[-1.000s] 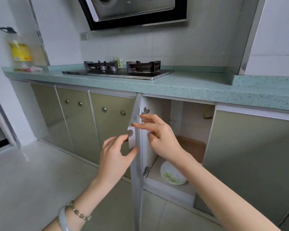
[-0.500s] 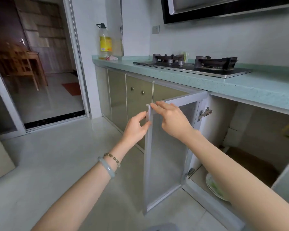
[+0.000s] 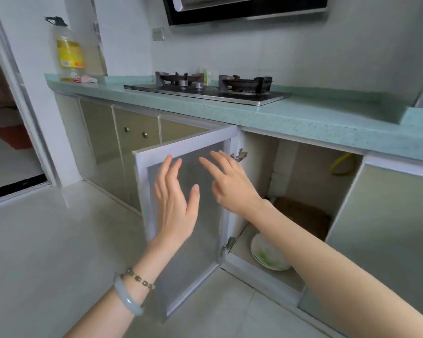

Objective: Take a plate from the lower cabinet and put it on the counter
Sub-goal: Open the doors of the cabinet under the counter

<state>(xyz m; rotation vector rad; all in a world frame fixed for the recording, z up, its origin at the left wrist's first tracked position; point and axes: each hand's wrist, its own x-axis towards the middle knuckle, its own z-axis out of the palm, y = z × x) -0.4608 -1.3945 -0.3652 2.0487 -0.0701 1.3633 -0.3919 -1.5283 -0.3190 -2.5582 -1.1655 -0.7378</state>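
Both hands, left point(image 3: 175, 206) and right point(image 3: 232, 184), hang spread and empty before the plate point(image 3: 266, 257) lying flat in the cabinet point(image 3: 303, 167).

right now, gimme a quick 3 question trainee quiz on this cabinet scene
1. True or false: the cabinet door is swung open.
2. Where does the plate lie? A) on the counter B) on the cabinet floor C) in a hand
3. Fill in: the left hand and right hand both hold ____.

Key: 1 true. 2 B. 3 nothing; both are open in front of the door's inner face.
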